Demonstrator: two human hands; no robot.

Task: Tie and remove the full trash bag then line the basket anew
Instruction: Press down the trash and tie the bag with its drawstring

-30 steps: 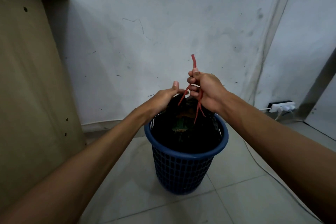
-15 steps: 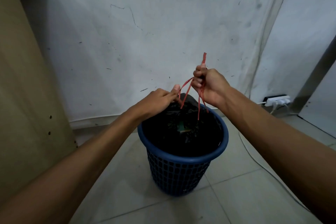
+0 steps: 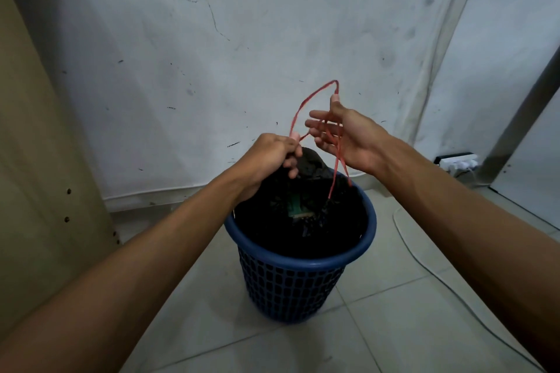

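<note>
A blue plastic mesh basket point(image 3: 291, 288) stands on the tiled floor, holding a full black trash bag point(image 3: 327, 221). The bag's bunched top rises above the far rim. My left hand point(image 3: 269, 157) is closed around that bunched neck and pinches one end of the red drawstring point(image 3: 306, 101). The string loops up over my right thumb and hangs down across my right palm into the bag. My right hand point(image 3: 342, 133) is above the far rim with its fingers spread, the string draped over it. Something green shows inside the bag's mouth.
A scuffed white wall is right behind the basket. A beige wooden cabinet side point(image 3: 39, 160) stands at the left. A white power strip point(image 3: 457, 160) lies at the right by the wall, its cable point(image 3: 424, 263) running across the floor tiles.
My right hand has opened from a fist around the string to spread fingers, and the string now forms a wide loop. My left hand has closed tighter on the bag's neck.
</note>
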